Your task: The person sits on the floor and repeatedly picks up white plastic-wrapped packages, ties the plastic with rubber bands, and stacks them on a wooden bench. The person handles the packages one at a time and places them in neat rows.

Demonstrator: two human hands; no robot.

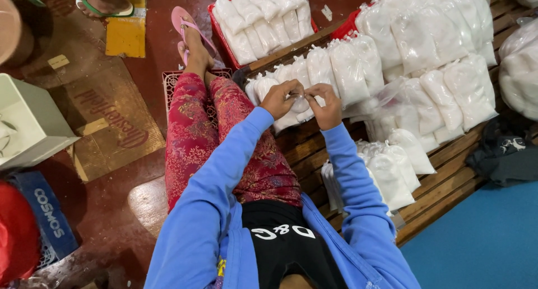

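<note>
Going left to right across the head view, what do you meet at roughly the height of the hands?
Pale bin → flattened cardboard → red patterned trouser leg → left hand → small clear bag pinched between both hands → right hand → tied white bags → dark cloth.

Two hands, the left hand [282,97] and the right hand [327,105], meet on one small clear bag [301,104]. Two red trays [214,20] hold filled white bags [263,20], too many and too overlapped to count. One pink sandal [188,25] shows, and one green sandal [103,11].
</note>
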